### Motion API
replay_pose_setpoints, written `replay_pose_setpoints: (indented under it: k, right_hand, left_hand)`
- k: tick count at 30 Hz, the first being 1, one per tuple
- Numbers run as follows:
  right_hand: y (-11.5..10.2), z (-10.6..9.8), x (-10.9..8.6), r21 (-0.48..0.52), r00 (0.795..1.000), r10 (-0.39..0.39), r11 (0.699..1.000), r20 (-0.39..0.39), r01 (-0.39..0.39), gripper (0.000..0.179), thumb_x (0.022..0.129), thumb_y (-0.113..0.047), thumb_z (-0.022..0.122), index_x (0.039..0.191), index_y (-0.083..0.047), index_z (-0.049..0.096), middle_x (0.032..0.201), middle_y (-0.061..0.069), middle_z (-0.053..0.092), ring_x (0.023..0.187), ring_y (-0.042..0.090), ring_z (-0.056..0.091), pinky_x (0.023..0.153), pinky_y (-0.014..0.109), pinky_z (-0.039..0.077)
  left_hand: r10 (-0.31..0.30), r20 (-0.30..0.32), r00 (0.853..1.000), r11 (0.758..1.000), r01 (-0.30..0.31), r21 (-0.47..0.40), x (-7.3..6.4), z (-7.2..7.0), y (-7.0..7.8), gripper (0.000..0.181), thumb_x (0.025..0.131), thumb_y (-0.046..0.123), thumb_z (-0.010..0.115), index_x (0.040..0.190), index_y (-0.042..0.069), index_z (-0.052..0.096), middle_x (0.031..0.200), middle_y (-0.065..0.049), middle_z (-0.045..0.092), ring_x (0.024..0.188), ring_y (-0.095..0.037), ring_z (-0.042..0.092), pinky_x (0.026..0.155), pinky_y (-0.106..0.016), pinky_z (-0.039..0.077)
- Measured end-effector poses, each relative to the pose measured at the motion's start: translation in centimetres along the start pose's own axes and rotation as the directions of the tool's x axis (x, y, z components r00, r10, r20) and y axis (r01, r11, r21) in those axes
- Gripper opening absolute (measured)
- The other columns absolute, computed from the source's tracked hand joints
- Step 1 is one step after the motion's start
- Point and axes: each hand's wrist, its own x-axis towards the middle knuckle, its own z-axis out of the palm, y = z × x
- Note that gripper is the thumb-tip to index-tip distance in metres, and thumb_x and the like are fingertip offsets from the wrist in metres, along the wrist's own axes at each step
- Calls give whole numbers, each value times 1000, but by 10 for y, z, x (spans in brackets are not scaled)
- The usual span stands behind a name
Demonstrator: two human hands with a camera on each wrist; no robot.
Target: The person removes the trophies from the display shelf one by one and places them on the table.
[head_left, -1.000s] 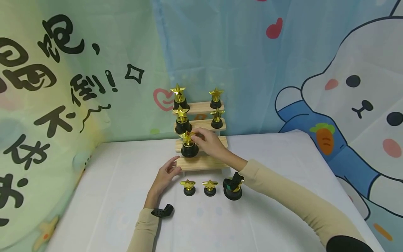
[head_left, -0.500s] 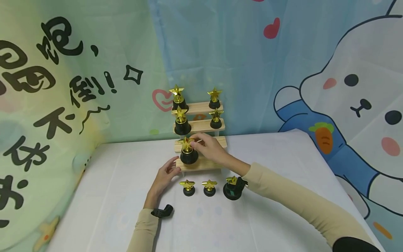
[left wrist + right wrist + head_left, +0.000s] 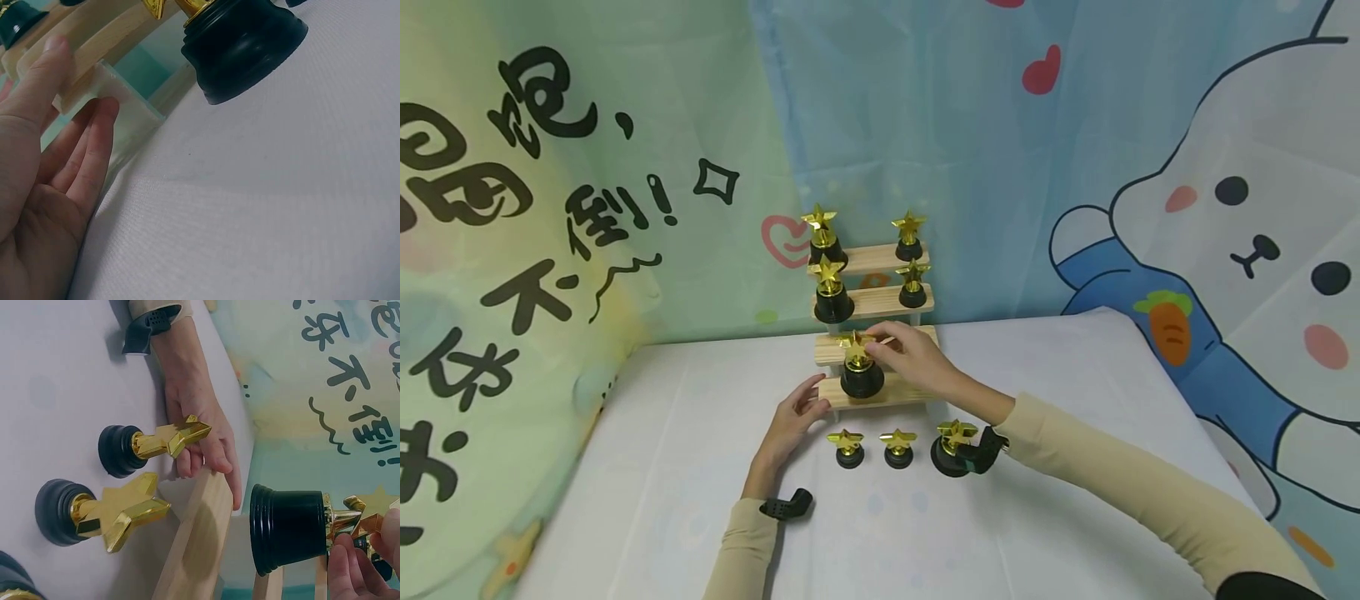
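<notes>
I have the right hand [image 3: 913,358] nearly closed, thumb and fingertips pinching the gold star of a trophy [image 3: 862,381]. It sits upright in that grip above the lowest board [image 3: 908,392] of the stand [image 3: 872,258]; from the right wrist I read a narrow gap between base and wood, with a soft shadow on the board.

The left hand [image 3: 793,421] I see relaxed and partly spread at the board's left end. Thumb and fingertips lie against the wood, and the lower fingers reach the clear side panel [image 3: 134,117]; how hard they press, I cannot tell.

The trophy's base is black, smooth and lightly glossy, flaring to a ringed foot; the star has shiny, faceted points. The boards are pale, with fine grain and squared edges, rising in four steps. Two large trophies [image 3: 833,306] stand on the left of the upper two steps, two small trophies [image 3: 912,293] on the right.

In front, on white cloth [image 3: 925,533] with a fine weave, I count two little trophies [image 3: 849,456] and a bigger one [image 3: 943,458], partly hidden by a black wrist device [image 3: 985,454].
</notes>
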Motion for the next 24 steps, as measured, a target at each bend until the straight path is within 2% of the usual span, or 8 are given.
replay_pose_setpoints:
  k: [5, 10, 16, 24]
  right_hand:
    - [2, -5, -4, 7, 1000, 6, 1000, -11, -6, 33, 99, -28, 56, 125, -10, 61, 119, 10, 64, 98, 23, 66, 81, 33, 55]
    - [4, -9, -9, 7, 1000, 15, 1000, -8, -15, 34, 99, -28, 56, 127, -9, 61, 118, 11, 65, 97, 24, 67, 81, 34, 56]
    - [7, -18, -18, 9, 1000, 13, 1000, 7, -13, 35, 99, -28, 55, 129, -10, 60, 117, 10, 64, 98, 28, 68, 80, 34, 56]
    - [20, -32, -28, 53, 1000, 28, 998, 7, -28, 36, 99, -27, 56, 128, -7, 59, 119, 14, 64, 101, 26, 68, 87, 39, 56]
  left_hand:
    - [-13, -2, 1000, 1000, 13, -6, 0, -1, 1, 60, 93, 28, 66, 147, 20, 42, 139, -17, 55, 118, -22, 61, 98, -31, 50]
    - [-12, -9, 1000, 1000, 12, -10, -1, 1, 1, 59, 91, 30, 68, 145, 23, 45, 137, -16, 57, 115, -21, 62, 95, -28, 50]
    - [21, -25, 999, 1000, -21, 1, -3, 3, -1, 57, 90, 34, 69, 142, 26, 48, 133, -14, 60, 113, -22, 63, 93, -30, 51]
    - [33, -25, 999, 999, -32, 25, -1, 2, -2, 58, 88, 41, 70, 140, 30, 49, 132, -10, 61, 114, -22, 64, 96, -35, 52]
